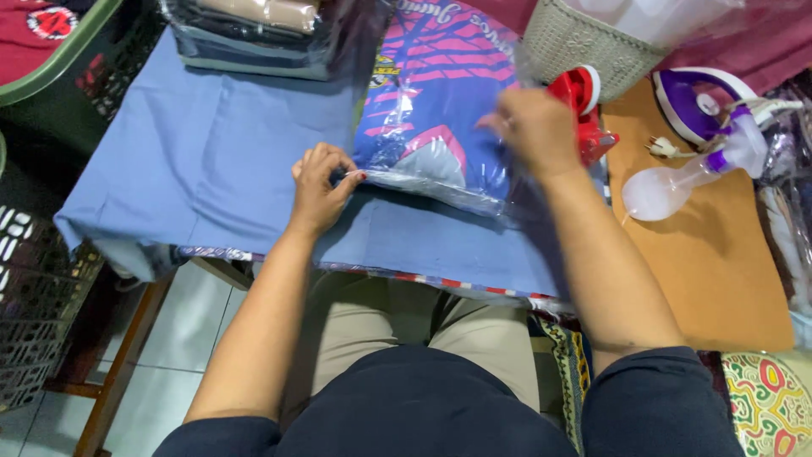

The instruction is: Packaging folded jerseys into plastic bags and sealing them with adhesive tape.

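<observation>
A folded blue and pink printed garment in a clear plastic bag lies on a table covered by a blue cloth. My left hand pinches the bag's near left corner between thumb and fingers. My right hand presses down on the bag's right side and looks blurred. The bag's near edge lies between the two hands.
A red tape dispenser sits right of the bag. A purple and white iron and a clear spray bottle rest on a brown board. A woven basket and a stack of bagged clothes stand behind. Black crates stand at left.
</observation>
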